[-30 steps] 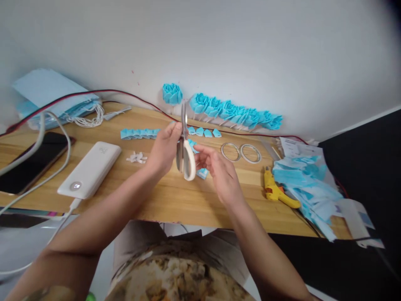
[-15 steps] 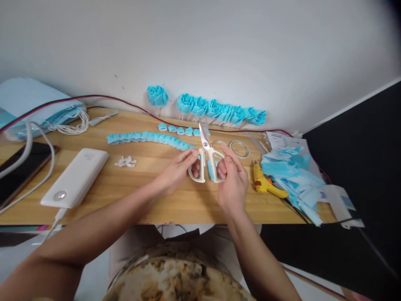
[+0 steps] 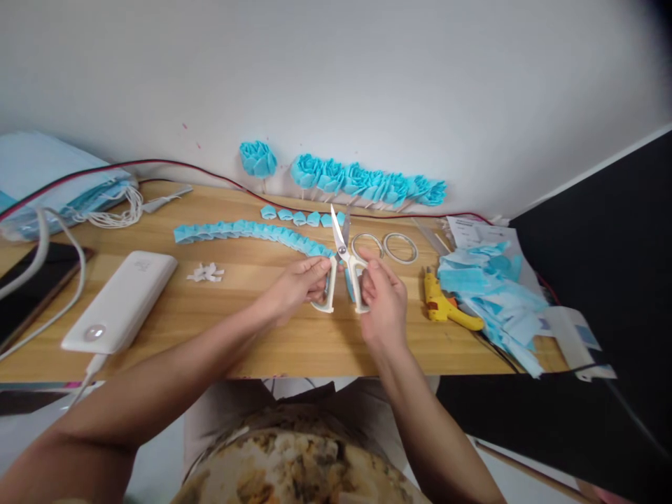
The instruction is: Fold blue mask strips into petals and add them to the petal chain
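White-handled scissors are held up over the wooden table, blades spread and pointing away from me. My left hand grips the left handle loop, thumb on top. Around the right loop, the fingers of my right hand are closed. Behind the scissors a blue piece partly shows between the handles. A curved row of folded blue petals runs from the left up to the scissors. Beyond the blades lie several small blue petal pieces. Two tape rings rest just past my right hand.
Blue paper flowers on sticks stand along the wall. To the right are a yellow glue gun and blue scraps. On the left lie a white power bank, a phone, white scraps and a bagged blue stack.
The scissors have shifted slightly left and down in view, both hands still on their handles. The whole view has also moved a little.
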Tool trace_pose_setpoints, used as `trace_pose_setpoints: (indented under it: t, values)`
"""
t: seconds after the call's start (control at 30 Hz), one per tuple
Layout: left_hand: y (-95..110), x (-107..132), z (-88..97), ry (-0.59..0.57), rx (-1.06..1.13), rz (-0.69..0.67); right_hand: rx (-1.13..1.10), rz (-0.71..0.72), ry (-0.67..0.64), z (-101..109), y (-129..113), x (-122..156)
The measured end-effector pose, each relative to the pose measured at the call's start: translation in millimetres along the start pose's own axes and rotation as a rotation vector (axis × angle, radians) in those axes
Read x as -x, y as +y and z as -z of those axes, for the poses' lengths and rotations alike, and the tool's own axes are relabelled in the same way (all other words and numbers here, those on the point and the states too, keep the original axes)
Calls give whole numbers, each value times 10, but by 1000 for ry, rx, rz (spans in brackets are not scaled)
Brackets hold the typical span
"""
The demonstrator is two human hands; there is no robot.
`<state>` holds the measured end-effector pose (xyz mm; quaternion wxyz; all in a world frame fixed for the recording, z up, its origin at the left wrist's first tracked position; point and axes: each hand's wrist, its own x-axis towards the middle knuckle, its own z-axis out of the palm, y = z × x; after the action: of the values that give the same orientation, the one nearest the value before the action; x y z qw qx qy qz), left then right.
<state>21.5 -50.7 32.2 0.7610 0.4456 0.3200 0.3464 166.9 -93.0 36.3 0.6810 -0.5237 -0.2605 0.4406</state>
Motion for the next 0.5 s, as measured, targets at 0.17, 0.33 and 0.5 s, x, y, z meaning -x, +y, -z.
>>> trace_pose_setpoints:
  t: [0.17, 0.33, 0.5]
  values:
    - [-76, -9, -29, 53, 36, 11, -54, -41, 35, -106, 128, 77]
    - [-97, -1, -46, 95, 69, 8, -50, -16, 75, -157, 190, 121]
    - [-127, 14, -60, 128, 89, 24, -87, -2, 93, -211, 280, 163]
